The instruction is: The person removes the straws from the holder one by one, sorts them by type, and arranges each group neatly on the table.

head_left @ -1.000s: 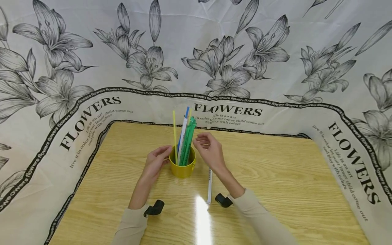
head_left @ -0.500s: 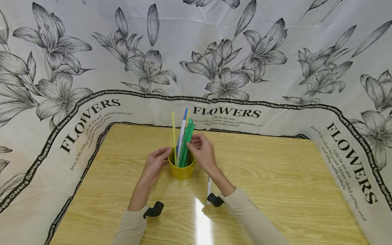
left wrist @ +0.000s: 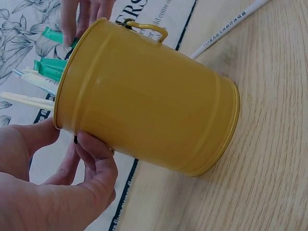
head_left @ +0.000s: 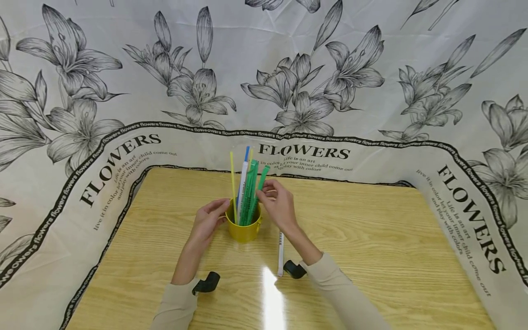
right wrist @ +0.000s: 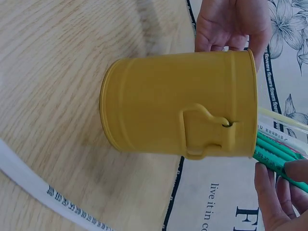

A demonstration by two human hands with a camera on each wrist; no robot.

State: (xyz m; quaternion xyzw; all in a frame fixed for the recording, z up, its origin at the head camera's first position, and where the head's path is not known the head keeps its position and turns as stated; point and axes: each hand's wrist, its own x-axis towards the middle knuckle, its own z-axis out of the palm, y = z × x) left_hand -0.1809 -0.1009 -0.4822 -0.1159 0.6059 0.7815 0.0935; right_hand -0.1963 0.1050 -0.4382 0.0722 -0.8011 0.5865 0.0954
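Observation:
A yellow metal pail (head_left: 243,233) stands on the table, holding several long wrapped straws. My left hand (head_left: 208,217) grips the pail's left rim, its thumb at the edge and its fingers curled against the wall in the left wrist view. With my right hand (head_left: 280,201) I pinch a green-wrapped straw (head_left: 264,175), which leans right, apart from the others. Its lower end is hidden inside the pail. Beside it stand more green straws (head_left: 250,183), a white printed one (head_left: 242,178), a blue-topped one (head_left: 247,151) and a thin yellow one (head_left: 233,178).
A white printed straw (head_left: 281,256) lies on the wooden table (head_left: 363,238), to the right of the pail and beside my right forearm. Behind the table hangs a white flower-printed cloth (head_left: 198,151). The pail has a wire side handle (right wrist: 185,134) facing right.
My right hand reached left to the green straws, took hold of one and has tilted it rightward, away from the bunch. The left hand has stayed at the pail's rim.

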